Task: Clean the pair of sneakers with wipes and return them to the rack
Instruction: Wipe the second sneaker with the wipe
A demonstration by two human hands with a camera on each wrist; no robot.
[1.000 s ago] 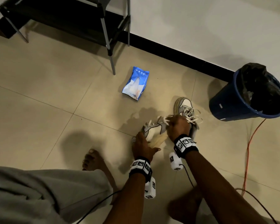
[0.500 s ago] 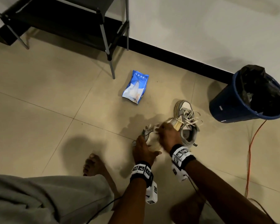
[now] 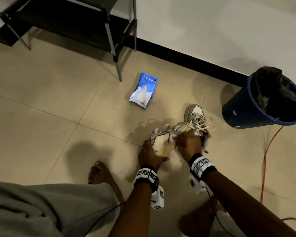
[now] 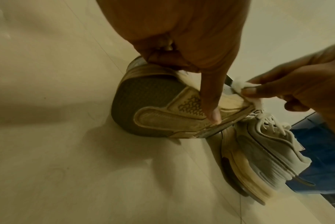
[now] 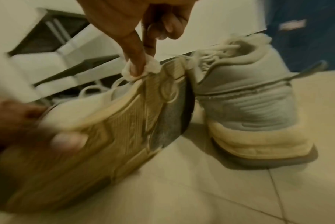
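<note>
My left hand (image 3: 149, 154) grips the toe end of a grey and cream sneaker (image 3: 162, 140) tipped on its side, the sole (image 4: 162, 112) facing me and my thumb lying across it. My right hand (image 3: 188, 142) pinches a crumpled white wipe (image 5: 141, 70) between thumb and fingers against the sole's upper edge near the heel. The second sneaker (image 3: 197, 120) stands upright on the floor just behind, touching the first one's heel, its laces loose. A blue wipes pack (image 3: 143, 90) lies on the tiles beyond. The black shoe rack (image 3: 72, 23) stands at the wall, top left.
A blue bin (image 3: 261, 100) lined with a black bag sits at the right by the wall. An orange cable (image 3: 265, 161) runs down the floor at the right. My bare feet (image 3: 97, 171) and grey trouser leg are at the bottom left.
My right hand with the wipe slid left along the sneaker, then back right toward the heel. The left hand kept its grip on the toe end.
</note>
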